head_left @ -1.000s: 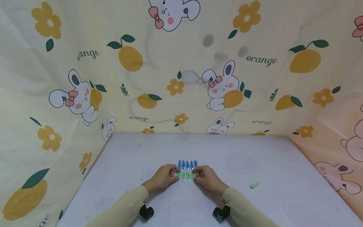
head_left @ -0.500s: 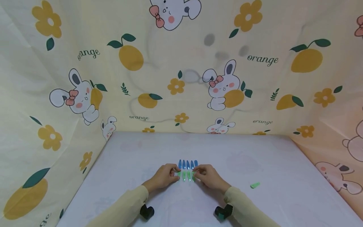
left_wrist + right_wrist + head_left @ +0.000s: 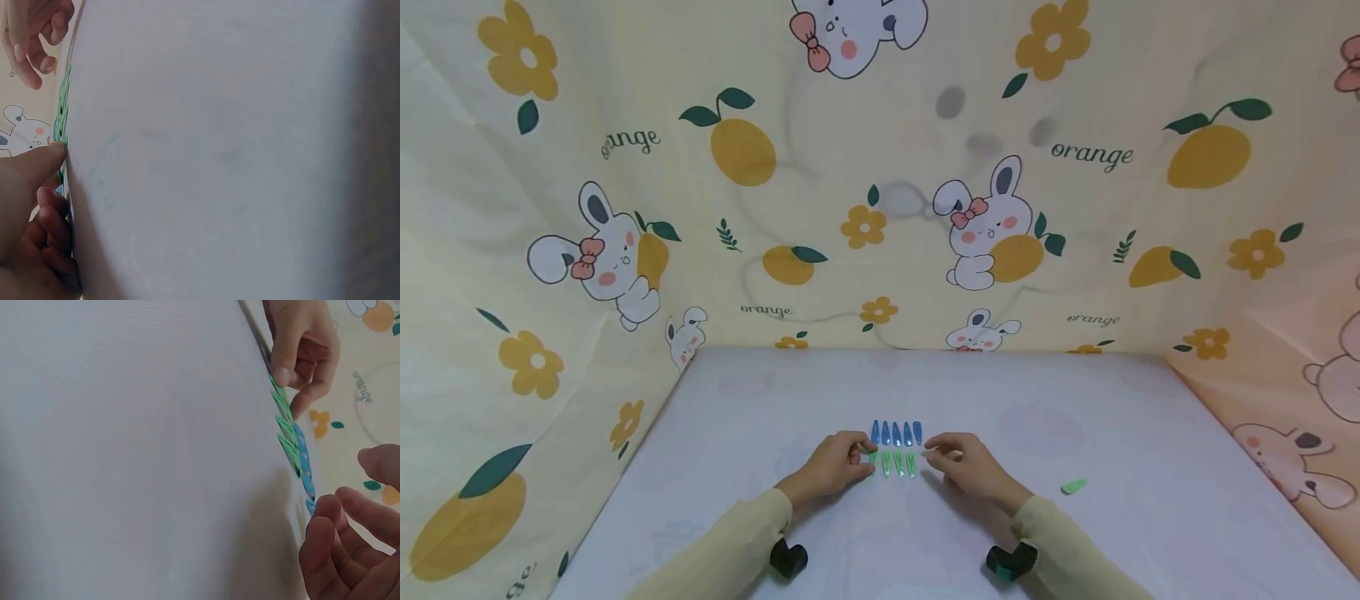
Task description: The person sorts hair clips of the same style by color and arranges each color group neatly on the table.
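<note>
Several green snap hair clips [image 3: 898, 465] lie side by side on the table, below a row of blue hair clips [image 3: 897, 434]. My left hand [image 3: 829, 467] pinches the leftmost green hair clip [image 3: 873, 458] end to end between thumb and index finger; the fingers partly cover it. Just right of the green row is my right hand [image 3: 973, 471], its fingers loosely bent and holding nothing. In the right wrist view the right hand's thumb and fingertips [image 3: 321, 537] stand apart, clear of the green clips [image 3: 289, 456].
One more green hair clip [image 3: 1073, 487] lies alone to the right on the pale table [image 3: 760, 392]. A patterned cloth [image 3: 820, 200] with rabbits and oranges hangs behind and at both sides. Black camera mounts [image 3: 788, 560] sit at both wrists.
My right hand has let go of the rightmost green clip and drawn back to the right. The left hand stays in place on the leftmost green clip.
</note>
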The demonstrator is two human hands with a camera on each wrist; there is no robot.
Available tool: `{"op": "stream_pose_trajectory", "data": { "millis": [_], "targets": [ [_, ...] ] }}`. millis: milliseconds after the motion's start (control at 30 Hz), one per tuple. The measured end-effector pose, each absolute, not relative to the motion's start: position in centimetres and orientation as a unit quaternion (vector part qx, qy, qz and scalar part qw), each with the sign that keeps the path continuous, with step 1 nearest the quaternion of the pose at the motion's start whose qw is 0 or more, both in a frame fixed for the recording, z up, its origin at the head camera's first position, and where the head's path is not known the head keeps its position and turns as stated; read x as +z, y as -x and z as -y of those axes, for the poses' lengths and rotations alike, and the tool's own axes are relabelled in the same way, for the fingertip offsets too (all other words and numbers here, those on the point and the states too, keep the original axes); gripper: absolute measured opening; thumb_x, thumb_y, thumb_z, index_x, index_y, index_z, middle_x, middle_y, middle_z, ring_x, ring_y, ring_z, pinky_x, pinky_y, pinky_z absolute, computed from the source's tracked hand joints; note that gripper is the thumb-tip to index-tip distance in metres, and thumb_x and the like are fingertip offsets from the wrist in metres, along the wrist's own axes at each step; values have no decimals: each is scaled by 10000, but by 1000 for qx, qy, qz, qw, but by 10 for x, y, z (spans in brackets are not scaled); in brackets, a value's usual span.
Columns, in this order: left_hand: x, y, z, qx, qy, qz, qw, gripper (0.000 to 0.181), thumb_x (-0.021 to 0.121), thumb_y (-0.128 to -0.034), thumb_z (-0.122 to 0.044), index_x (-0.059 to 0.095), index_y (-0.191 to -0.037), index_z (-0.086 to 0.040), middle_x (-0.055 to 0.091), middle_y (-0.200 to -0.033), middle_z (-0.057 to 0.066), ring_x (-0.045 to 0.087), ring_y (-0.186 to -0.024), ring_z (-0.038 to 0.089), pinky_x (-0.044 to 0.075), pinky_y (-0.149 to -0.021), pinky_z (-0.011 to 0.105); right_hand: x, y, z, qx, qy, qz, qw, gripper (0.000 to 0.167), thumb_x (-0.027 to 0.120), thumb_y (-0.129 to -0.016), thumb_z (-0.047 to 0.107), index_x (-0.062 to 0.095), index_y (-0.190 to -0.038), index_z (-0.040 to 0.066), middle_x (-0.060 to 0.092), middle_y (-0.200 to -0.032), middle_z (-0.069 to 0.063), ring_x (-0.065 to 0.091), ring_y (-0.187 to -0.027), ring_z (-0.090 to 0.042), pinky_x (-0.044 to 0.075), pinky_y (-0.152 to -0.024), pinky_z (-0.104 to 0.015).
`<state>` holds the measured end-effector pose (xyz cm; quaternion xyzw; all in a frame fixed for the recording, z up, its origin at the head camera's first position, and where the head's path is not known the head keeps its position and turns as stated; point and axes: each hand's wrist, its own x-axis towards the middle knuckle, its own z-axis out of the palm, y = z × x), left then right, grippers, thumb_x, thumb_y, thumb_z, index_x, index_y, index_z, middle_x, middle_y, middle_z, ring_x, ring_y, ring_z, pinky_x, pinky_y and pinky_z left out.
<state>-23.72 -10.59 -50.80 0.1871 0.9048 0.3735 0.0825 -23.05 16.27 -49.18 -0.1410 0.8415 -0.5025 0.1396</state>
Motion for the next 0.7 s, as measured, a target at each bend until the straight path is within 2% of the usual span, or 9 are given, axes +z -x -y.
{"op": "stream_pose_trajectory", "data": {
  "millis": [233, 467, 700],
  "targets": [
    [-509, 238, 107, 374, -180, -906, 84, 270, 754, -905, -174, 714, -1160, -94, 472, -671, -68, 427, -605, 61, 341, -576, 198, -486, 226, -178, -494, 131, -848, 141, 320, 658, -978, 181, 657, -1237, -7, 659, -1033, -112, 609, -654, -175, 509, -568, -277],
    [-510, 238, 106, 373, -173, -907, 88, 269, 754, -907, -184, 713, -1162, -107, 470, -678, -70, 432, -617, 66, 346, -580, 202, -477, 220, -194, -494, 141, -845, 149, 354, 628, -1001, 175, 621, -1287, -33, 667, -1106, -174, 620, -671, -214, 518, -553, -289],
    [-509, 238, 105, 376, -173, -906, 87, 267, 757, -905, -183, 716, -1158, -111, 463, -675, -69, 429, -619, 65, 344, -583, 199, -469, 215, -209, -487, 150, -849, 138, 365, 626, -1004, 174, 616, -1298, -42, 648, -1179, -242, 614, -662, -197, 516, -548, -280]
  ]
}}
